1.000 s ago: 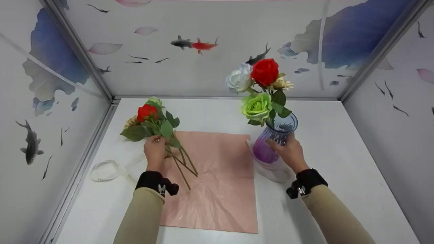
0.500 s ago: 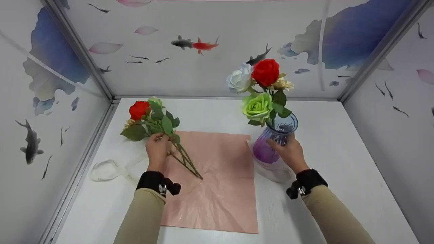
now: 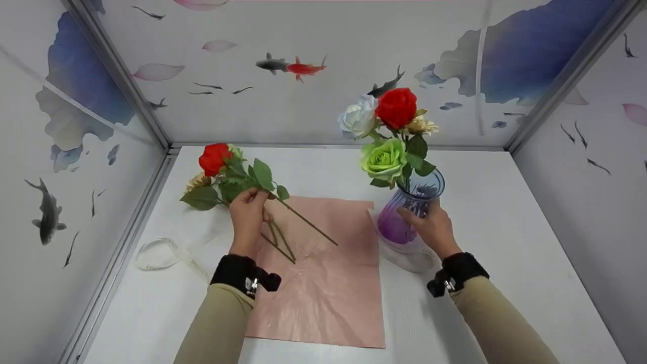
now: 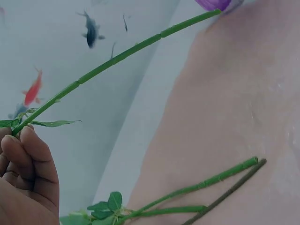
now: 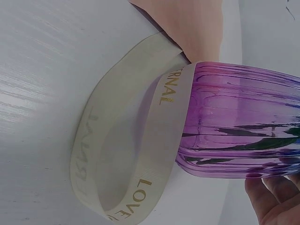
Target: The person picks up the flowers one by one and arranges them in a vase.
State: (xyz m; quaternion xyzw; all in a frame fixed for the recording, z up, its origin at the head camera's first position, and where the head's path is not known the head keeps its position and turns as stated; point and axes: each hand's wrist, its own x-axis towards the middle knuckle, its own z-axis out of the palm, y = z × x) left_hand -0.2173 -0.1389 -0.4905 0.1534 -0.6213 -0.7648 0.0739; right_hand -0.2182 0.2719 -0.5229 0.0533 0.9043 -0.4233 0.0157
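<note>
My left hand (image 3: 247,217) pinches the green stem (image 4: 117,58) of a red rose (image 3: 215,158), just below its leaves. The bare end of this stem points right over the pink wrapping paper (image 3: 323,303). Under it, other stems (image 4: 206,183) lie on the paper, with a yellow flower (image 3: 198,183) and a pale green bloom beside the rose. With thumb and fingers round it, my right hand (image 3: 432,227) holds a blue-to-purple glass vase (image 5: 234,112). In the vase stand a red rose (image 3: 397,108), a white rose (image 3: 358,117), a green rose (image 3: 383,159) and a small yellow flower.
A whitish ribbon with gold lettering (image 5: 159,140) loops on the white table (image 3: 505,242) by the vase's base. More ribbon (image 3: 156,255) lies curled left of the paper. Printed panels (image 3: 323,111) wall in the back and sides.
My left hand has moved right and slightly up, drawing one rose stem apart from the others. Its end has swung right across the paper. My right hand and the vase stay put.
</note>
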